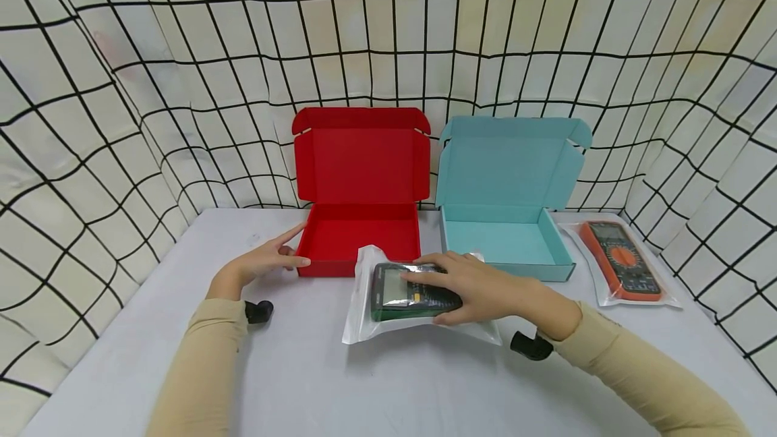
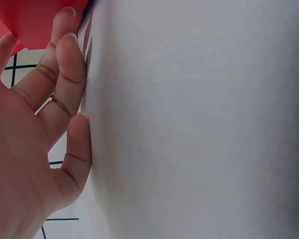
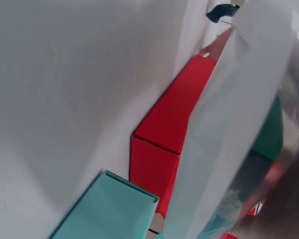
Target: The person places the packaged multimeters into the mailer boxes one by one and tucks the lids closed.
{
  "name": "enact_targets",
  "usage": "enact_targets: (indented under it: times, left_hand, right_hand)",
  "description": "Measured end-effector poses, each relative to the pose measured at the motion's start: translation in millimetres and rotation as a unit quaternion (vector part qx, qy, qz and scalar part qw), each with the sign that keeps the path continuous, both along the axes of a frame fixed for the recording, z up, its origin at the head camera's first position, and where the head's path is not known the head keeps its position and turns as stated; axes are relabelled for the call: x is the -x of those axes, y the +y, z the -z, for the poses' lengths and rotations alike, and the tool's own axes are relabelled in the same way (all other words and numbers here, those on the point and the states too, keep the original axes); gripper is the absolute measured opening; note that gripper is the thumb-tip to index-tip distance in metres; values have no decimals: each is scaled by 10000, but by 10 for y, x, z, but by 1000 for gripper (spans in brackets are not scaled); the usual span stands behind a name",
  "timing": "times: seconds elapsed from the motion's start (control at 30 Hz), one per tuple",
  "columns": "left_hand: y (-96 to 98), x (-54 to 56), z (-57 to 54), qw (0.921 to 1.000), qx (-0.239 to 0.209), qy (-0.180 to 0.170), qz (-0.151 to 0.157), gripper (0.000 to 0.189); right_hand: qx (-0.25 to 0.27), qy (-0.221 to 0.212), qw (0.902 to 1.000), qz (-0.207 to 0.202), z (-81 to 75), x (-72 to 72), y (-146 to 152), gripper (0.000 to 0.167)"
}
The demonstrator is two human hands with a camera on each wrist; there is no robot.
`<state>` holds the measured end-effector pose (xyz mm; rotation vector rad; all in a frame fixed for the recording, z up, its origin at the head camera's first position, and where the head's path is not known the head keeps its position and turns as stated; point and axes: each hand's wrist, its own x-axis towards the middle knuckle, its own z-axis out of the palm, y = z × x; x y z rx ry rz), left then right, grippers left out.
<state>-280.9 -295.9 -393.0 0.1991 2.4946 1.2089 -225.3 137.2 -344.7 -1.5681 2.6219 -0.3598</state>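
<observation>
Only the head view shows an orange multimeter (image 1: 622, 255); right grip (image 1: 470, 288) clasps green multimeter (image 1: 391, 292), relaxed left grip (image 1: 267, 258) touches red box (image 1: 330, 268)

A bare left hand (image 2: 30, 134) reaches up to a bright red, flat-sided box (image 2: 35, 21).
I see its palm side along the left edge, fingers slightly bent and spaced apart; the topmost tips overlap the red, though I can't tell if all touch. A plain white tabletop (image 2: 189, 119) fills the right, and a white, black-lined grid backdrop (image 2: 27, 59) shows between the fingers.
</observation>
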Motion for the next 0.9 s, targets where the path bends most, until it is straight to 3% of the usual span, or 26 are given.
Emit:
enact_targets:
  times: [0.67, 0.9]
  left_hand:
    - [12, 9, 9, 10000, 28, -61, -73, 100]
    - [9, 6, 19, 9999, 34, -46, -118, 100]
  right_hand:
    - [125, 83, 9999, 45, -36, 238, -156, 79]
    - [312, 236, 9992, -126, -20, 329, -228, 78]
